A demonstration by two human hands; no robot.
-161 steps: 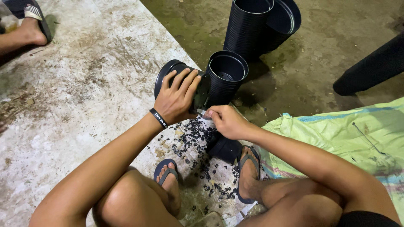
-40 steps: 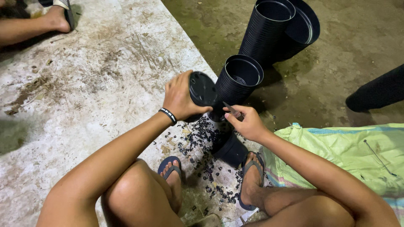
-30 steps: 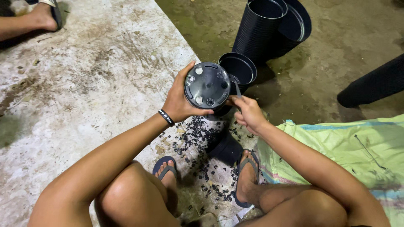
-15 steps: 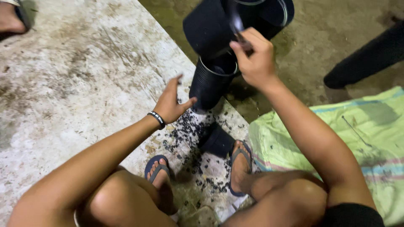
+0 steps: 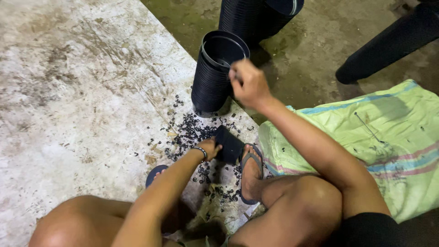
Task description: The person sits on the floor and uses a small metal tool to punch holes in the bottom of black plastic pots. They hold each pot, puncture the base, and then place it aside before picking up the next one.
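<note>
Two hands: the left hand (image 5: 211, 147) is down low between the feet, fingers closed on the edge of a small black pot (image 5: 228, 144); the right hand (image 5: 247, 83) is up at the rim of a stack of pots (image 5: 215, 75), curled shut, and whether it grips anything there I cannot tell.
Stacks counted: one near stack under the right hand, a second dark stack (image 5: 256, 16) behind it at the top edge, a third long black one (image 5: 388, 43) lying at upper right.
Single pot: one, lying on its side, touching the right sandal (image 5: 250, 171).
Near stack, axis: upright, slightly tilted, open mouth facing up toward the camera.
Materials: pots thin black plastic, round and tapered, nested so the side looks ribbed.
Scraps: many small black chips (image 5: 192, 135) scattered around the stack's base and feet.
Ground: rough, stained pale concrete slab (image 5: 68, 91).
Sack: one woven green bag (image 5: 366, 137) with coloured stripes, beside the right leg.
</note>
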